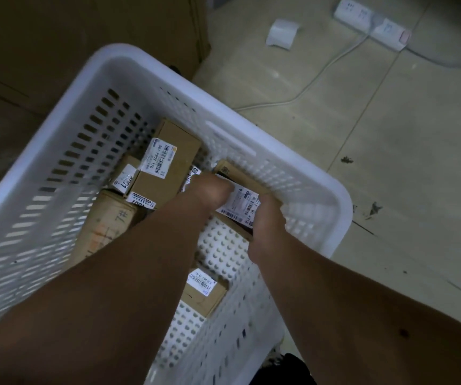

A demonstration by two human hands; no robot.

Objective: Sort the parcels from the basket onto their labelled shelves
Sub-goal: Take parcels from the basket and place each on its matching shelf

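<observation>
A white perforated plastic basket [265,151] stands on the floor below me, with several brown cardboard parcels inside. Both my hands reach into it. My left hand [209,190] and my right hand [268,229] grip the two ends of a flat parcel with a white label [241,201] lying against the basket's right wall. A larger labelled box [168,159] sits at the far side. A parcel marked "7#" [112,218] lies left of my left forearm. A small labelled box [204,293] rests near the front.
Brown cardboard [84,37] covers the upper left beyond the basket. On the tiled floor at the upper right lie a white power strip [373,23] with its cable and a curled paper slip [282,34]. Dark stains mark the tiles on the right.
</observation>
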